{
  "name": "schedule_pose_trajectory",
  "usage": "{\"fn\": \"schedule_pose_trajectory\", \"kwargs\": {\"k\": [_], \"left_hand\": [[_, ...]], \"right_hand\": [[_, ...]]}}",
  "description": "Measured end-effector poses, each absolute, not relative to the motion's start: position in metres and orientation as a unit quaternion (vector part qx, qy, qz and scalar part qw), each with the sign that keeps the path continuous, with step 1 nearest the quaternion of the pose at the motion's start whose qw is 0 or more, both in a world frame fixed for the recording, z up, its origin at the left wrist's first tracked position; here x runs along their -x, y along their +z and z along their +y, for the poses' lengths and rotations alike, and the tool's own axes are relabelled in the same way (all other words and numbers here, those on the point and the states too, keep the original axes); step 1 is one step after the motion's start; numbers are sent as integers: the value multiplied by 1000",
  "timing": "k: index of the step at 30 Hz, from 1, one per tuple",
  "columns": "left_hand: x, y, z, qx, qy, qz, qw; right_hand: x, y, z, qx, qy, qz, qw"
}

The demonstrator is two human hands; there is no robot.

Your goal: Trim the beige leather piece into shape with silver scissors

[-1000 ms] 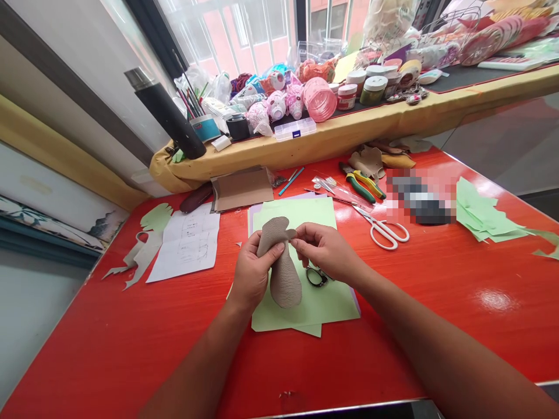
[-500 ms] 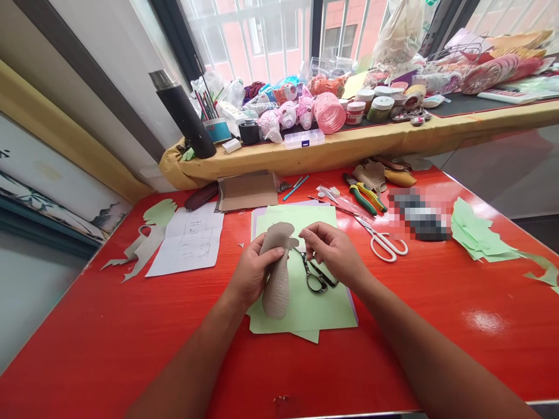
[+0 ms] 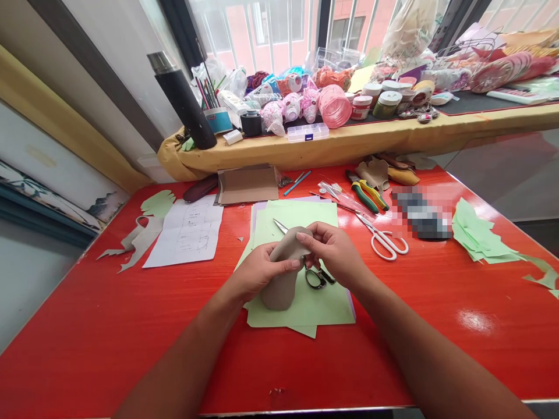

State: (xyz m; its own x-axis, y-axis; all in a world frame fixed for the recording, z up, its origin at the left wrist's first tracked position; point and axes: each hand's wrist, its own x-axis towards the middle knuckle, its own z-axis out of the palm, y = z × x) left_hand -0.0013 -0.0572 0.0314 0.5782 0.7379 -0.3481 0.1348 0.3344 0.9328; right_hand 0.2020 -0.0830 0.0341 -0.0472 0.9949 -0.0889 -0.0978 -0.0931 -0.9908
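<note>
A cut piece of grey-beige leather [image 3: 279,291], curved over on itself, is held above the green sheets. My left hand [image 3: 257,269] grips its left side, thumb lying across the front. My right hand [image 3: 325,247] pinches the upper right part between thumb and fingers; its lower fingers are partly hidden behind the piece. Under the hands, black-handled scissors [image 3: 314,279] lie on the light green paper [image 3: 301,317], their blade tip showing above the leather and the middle covered.
White-handled scissors [image 3: 388,244] and green-yellow pliers [image 3: 367,195] lie at the right, near green paper pieces [image 3: 480,233]. A drawn white sheet [image 3: 183,233] and grey scraps [image 3: 146,235] lie left. Brown cardboard [image 3: 248,185] lies behind. A black thermos [image 3: 183,102] stands on the crowded sill.
My right hand has moved left and now holds the leather's upper edge, where before it was apart from it. The leather has turned, and its scalloped end is now covered.
</note>
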Motion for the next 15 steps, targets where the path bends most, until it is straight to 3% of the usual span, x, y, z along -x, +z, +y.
{"fn": "schedule_pose_trajectory", "kwargs": {"k": [15], "left_hand": [[1,38,-59,-526,248,346,736]], "right_hand": [[-200,38,-84,466,588,-430,501]]}}
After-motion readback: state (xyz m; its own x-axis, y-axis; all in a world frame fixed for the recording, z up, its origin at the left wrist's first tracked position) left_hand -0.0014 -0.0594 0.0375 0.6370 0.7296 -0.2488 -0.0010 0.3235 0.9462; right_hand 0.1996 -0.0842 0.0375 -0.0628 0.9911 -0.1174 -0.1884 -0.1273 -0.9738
